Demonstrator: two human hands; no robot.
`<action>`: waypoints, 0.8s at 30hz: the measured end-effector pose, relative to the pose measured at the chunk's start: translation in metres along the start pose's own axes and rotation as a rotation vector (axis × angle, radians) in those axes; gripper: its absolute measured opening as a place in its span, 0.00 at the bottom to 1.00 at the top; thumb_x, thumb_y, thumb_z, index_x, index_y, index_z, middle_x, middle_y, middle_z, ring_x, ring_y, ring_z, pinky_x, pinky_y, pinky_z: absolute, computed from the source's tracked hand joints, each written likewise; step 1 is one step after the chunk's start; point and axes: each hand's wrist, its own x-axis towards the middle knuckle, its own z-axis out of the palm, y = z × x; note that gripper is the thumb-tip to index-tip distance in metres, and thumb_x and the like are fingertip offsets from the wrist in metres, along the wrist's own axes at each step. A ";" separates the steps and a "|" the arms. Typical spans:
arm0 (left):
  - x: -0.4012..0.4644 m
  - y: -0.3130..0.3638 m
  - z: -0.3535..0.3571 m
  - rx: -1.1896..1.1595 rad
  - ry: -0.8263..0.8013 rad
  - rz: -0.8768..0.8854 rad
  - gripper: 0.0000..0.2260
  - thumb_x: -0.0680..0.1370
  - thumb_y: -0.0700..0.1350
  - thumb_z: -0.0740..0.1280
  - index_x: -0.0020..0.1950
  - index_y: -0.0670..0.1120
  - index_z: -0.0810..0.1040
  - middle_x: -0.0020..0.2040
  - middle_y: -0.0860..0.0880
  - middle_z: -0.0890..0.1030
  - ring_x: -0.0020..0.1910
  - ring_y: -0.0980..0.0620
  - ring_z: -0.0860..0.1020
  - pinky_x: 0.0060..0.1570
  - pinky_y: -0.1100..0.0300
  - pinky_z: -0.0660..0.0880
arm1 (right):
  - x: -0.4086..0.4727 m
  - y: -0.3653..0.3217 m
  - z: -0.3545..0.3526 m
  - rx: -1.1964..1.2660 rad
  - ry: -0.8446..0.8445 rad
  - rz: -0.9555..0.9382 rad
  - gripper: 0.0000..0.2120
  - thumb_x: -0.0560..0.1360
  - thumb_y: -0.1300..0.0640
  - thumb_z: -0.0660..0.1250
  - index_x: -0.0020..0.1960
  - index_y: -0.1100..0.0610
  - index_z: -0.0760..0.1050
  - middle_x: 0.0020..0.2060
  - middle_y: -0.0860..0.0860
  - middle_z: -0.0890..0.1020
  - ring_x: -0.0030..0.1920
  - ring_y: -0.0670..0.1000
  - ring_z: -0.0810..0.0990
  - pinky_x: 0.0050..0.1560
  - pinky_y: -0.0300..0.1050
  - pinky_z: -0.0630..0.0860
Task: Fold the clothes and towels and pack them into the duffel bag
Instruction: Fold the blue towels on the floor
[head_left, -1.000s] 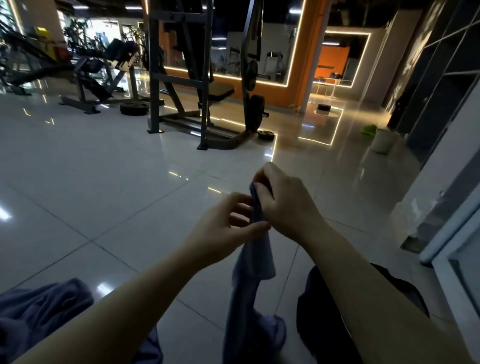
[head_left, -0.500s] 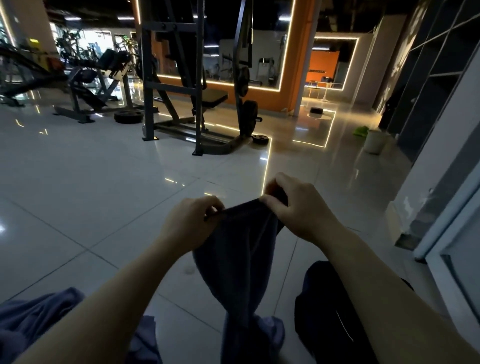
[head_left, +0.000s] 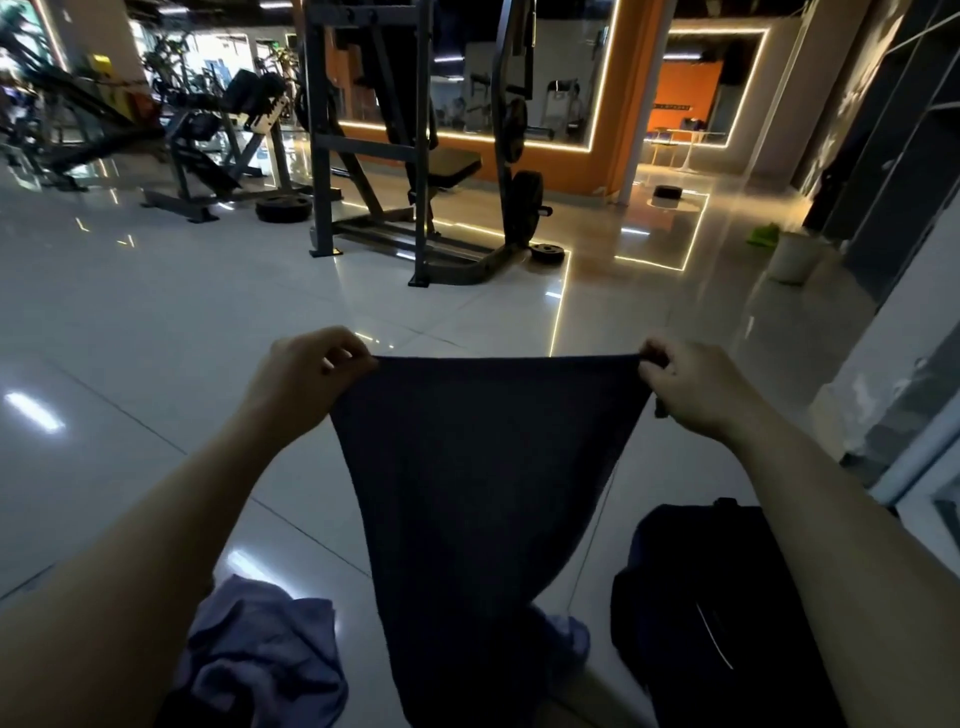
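Gym floor (head_left: 156, 322), glossy pale tiles with light strips reflecting, fills most of the view. Dark steel weight rack (head_left: 415, 156) with plates stands at 12 o'clock, more machines (head_left: 208, 150) at 10 to 11 o'clock, orange mirrored wall (head_left: 613, 104) behind the rack. Dark towel (head_left: 478, 478) hangs dead centre, top edge pulled taut and level between both hands, body narrowing as it drops to 6 o'clock where its lower end runs out of frame. Black duffel bag (head_left: 696, 613) sits on the floor at 5 o'clock, just right of the hanging towel and partly hidden by the right forearm; can't tell whether it is zipped. Crumpled lavender cloth (head_left: 260, 660) lies on the floor at 7 o'clock, under the left forearm, with another pale bit (head_left: 566, 639) peeking out right of the towel's lower part. Left hand (head_left: 301, 379) at 9 o'clock of the towel: fingers curled, thumb and forefinger pinching the top left corner. Right hand (head_left: 691, 384) at 3 o'clock of it: fingers curled, pinching the top right corner. Hands well apart, both raised clear of the floor. White bucket (head_left: 792, 257) at 2 o'clock by the right wall, green item (head_left: 763, 235) just beside it. Small weight plate (head_left: 546, 252) lies flat at the rack's right foot.
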 end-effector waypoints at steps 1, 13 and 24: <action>0.002 -0.002 0.000 -0.007 0.008 -0.013 0.03 0.76 0.44 0.69 0.48 0.46 0.80 0.43 0.48 0.79 0.38 0.51 0.76 0.37 0.59 0.71 | 0.000 -0.003 0.000 0.078 0.035 0.007 0.05 0.80 0.60 0.59 0.47 0.58 0.73 0.37 0.51 0.76 0.33 0.50 0.77 0.32 0.41 0.68; 0.001 0.063 0.029 -0.265 -0.100 0.102 0.03 0.77 0.45 0.68 0.44 0.53 0.78 0.41 0.55 0.78 0.40 0.56 0.77 0.41 0.63 0.75 | -0.003 -0.045 0.013 0.511 -0.287 0.061 0.16 0.73 0.60 0.71 0.59 0.54 0.72 0.50 0.56 0.78 0.42 0.50 0.79 0.36 0.38 0.75; -0.013 0.095 0.048 -0.759 -0.190 -0.051 0.08 0.75 0.44 0.69 0.51 0.51 0.73 0.46 0.47 0.79 0.42 0.51 0.81 0.39 0.61 0.79 | -0.005 -0.090 0.020 1.047 -0.036 0.000 0.07 0.79 0.63 0.61 0.52 0.56 0.77 0.43 0.51 0.81 0.42 0.47 0.80 0.38 0.39 0.77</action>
